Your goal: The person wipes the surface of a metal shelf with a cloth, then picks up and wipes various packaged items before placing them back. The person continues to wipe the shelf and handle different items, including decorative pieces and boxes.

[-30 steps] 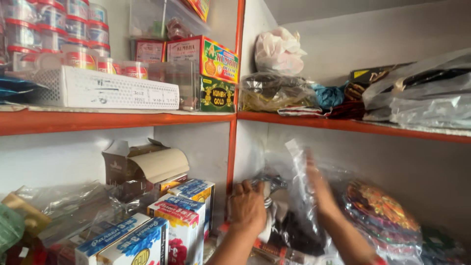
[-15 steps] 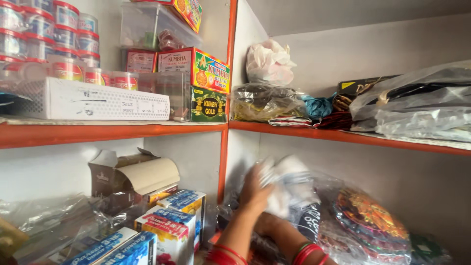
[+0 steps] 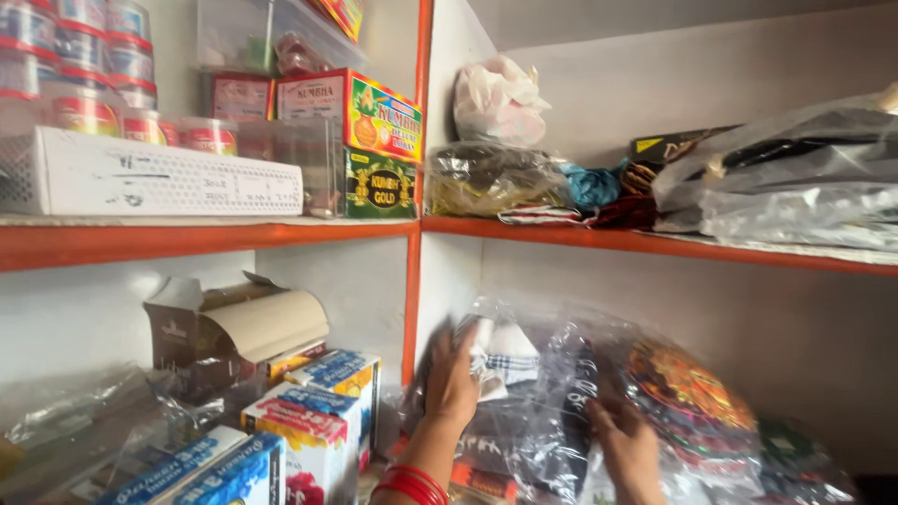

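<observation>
My left hand [image 3: 452,377], with red bangles at the wrist, presses flat on a clear plastic packet holding white and checked cloth [image 3: 500,353] in the corner of the lower shelf. My right hand [image 3: 625,447] rests lower on a clear bag of dark fabric [image 3: 566,411], fingers spread against it. Next to it, to the right, stands a plastic-wrapped round decorated piece in red, gold and green [image 3: 690,393]. Whether either hand grips the plastic is hard to tell.
Blue, white and red boxes [image 3: 309,421] and an open brown carton [image 3: 224,327] fill the lower left. An orange shelf [image 3: 645,241] above carries bagged cloth [image 3: 795,178], a white perforated box [image 3: 154,178], colourful boxes [image 3: 369,117] and jars [image 3: 84,65].
My left hand moved from holding the white cloth packet up to pressing it back against the corner. My right hand came forward onto the dark fabric bag. The view tilted slightly.
</observation>
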